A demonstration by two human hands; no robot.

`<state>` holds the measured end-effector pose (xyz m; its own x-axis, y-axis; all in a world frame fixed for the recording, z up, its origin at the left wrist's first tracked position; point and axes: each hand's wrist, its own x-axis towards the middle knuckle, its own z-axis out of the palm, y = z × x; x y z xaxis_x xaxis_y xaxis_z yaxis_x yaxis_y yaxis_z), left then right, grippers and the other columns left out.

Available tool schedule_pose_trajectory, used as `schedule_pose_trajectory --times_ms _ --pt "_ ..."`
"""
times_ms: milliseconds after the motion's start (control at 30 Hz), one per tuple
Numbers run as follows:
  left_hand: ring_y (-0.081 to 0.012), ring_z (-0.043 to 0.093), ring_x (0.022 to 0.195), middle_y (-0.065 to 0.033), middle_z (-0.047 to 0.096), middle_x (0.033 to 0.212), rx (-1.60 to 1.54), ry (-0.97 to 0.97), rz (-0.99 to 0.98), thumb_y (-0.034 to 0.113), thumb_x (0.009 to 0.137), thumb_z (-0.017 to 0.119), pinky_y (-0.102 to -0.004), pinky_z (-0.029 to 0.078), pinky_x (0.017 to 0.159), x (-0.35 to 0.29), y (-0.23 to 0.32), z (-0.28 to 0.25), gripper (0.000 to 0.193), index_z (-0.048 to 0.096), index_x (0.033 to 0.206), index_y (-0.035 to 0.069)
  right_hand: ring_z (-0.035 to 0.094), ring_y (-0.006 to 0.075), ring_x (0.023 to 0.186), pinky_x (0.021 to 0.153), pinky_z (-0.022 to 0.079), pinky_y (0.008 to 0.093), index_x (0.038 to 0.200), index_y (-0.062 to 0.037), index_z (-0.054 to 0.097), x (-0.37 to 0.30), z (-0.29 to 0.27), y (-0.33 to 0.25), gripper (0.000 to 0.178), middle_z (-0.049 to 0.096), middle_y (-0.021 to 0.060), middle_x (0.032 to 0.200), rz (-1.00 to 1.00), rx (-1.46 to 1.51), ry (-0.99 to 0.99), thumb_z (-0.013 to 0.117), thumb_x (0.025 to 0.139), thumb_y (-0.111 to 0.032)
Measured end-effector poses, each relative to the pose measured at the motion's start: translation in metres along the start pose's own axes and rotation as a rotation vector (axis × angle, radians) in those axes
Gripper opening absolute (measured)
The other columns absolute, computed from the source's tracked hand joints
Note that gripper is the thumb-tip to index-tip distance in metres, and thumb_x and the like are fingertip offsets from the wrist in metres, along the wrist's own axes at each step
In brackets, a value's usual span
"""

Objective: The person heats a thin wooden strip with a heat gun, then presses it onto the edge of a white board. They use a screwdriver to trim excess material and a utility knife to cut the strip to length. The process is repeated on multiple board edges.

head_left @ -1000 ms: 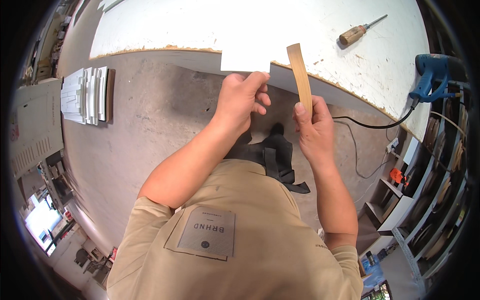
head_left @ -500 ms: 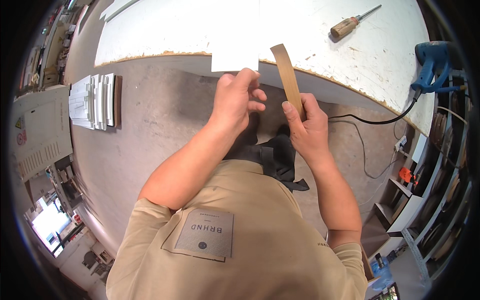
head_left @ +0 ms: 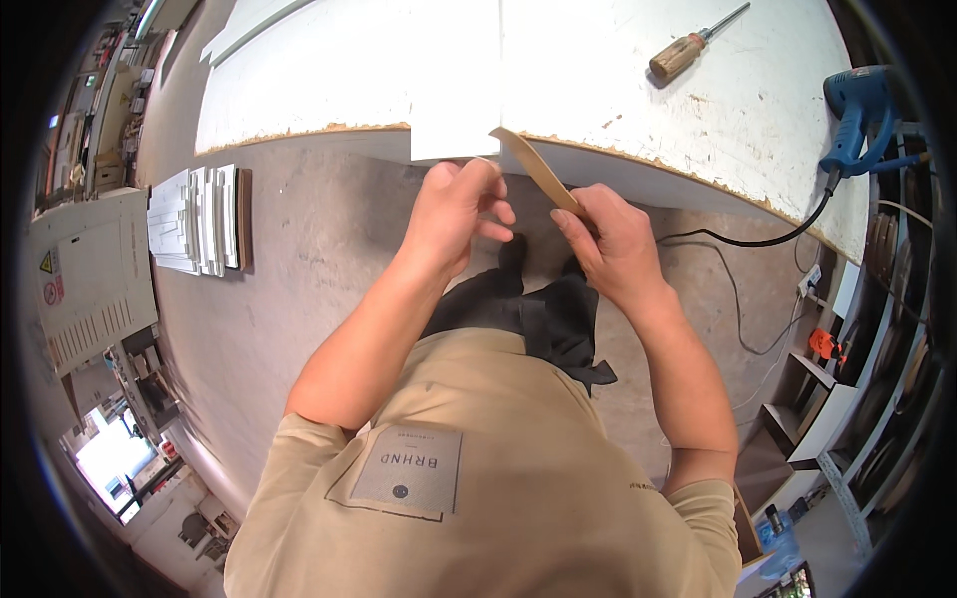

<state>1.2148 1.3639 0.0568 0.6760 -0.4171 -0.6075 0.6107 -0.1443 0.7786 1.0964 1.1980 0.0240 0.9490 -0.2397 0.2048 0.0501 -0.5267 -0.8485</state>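
Our right hand [head_left: 611, 239] pinches one end of the brown strip [head_left: 541, 177]; our left hand [head_left: 449, 214] curls loosely at the white board [head_left: 449, 140], its hold unclear. We've swung the strip's tip leftward, bringing it to the board's corner, which overhangs the table [head_left: 678, 130]

The view comes from a wide fisheye camera worn on the person's head, the left one of a side-by-side pair, and looks steeply down the front of the body. Nearest the lens, the tan shirt [head_left: 528, 488] fills the lower middle; the forearms [head_left: 688, 369] reach up past it, so the hands [head_left: 620, 244] sit a little above the centre. The desk [head_left: 698, 130] spans the top, farther off, above the floor [head_left: 309, 224]. Outer edges bend toward the rim, and dark corners frame the round field.
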Motion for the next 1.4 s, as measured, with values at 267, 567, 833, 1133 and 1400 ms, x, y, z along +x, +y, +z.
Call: schedule_pose_trajectory --times_ms 267,567,833,1133,1400 --pt "-0.0160 0.061 0.067 -0.0071 0.058 0.081 0.024 -0.035 0.032 0.019 0.092 0.053 -0.0288 0.056 0.048 0.004 -0.004 -0.009 0.021 0.057 0.084 0.000 0.058 0.0302 0.066 0.057 0.046 0.0392 0.090 -0.0070 0.060 0.001 -0.039 0.005 0.015 0.055 0.0095 0.076 -0.120 -0.267 -0.102 0.074 0.084 -0.010" --pt "-0.0157 0.062 0.067 -0.0072 0.059 0.077 0.040 -0.015 0.054 0.020 0.092 0.053 -0.0276 0.055 0.047 0.006 -0.007 -0.013 0.023 0.059 0.084 -0.001 0.059 0.0282 0.068 0.057 0.047 0.0395 0.087 -0.0096 0.058 0.019 -0.044 -0.008 0.016 0.053 0.0072 0.075 -0.234 -0.372 -0.183 0.073 0.083 -0.011" --pt "-0.0158 0.062 0.067 -0.0066 0.058 0.077 0.025 -0.027 0.064 0.020 0.093 0.054 -0.0272 0.056 0.047 0.007 -0.009 -0.015 0.023 0.060 0.087 -0.001 0.059 0.0268 0.068 0.056 0.046 0.0393 0.087 -0.0105 0.057 0.022 -0.036 -0.010 0.016 0.052 0.0060 0.074 -0.248 -0.412 -0.198 0.072 0.084 -0.013" --pt "-0.0160 0.063 0.066 -0.0056 0.057 0.075 0.032 -0.030 0.063 0.021 0.093 0.055 -0.0273 0.056 0.047 0.006 -0.008 -0.016 0.024 0.060 0.087 -0.002 0.059 0.0251 0.068 0.054 0.046 0.0387 0.087 -0.0109 0.056 0.024 -0.034 -0.013 0.016 0.050 0.0052 0.073 -0.270 -0.481 -0.208 0.071 0.080 -0.008" --pt "-0.0161 0.063 0.066 -0.0046 0.056 0.071 0.049 -0.034 0.064 0.020 0.092 0.055 -0.0275 0.056 0.048 0.008 -0.009 -0.020 0.024 0.061 0.084 -0.002 0.058 0.0220 0.067 0.054 0.047 0.0367 0.088 -0.0123 0.057 0.019 -0.030 -0.015 0.018 0.050 0.0033 0.074 -0.288 -0.557 -0.148 0.068 0.076 -0.004"
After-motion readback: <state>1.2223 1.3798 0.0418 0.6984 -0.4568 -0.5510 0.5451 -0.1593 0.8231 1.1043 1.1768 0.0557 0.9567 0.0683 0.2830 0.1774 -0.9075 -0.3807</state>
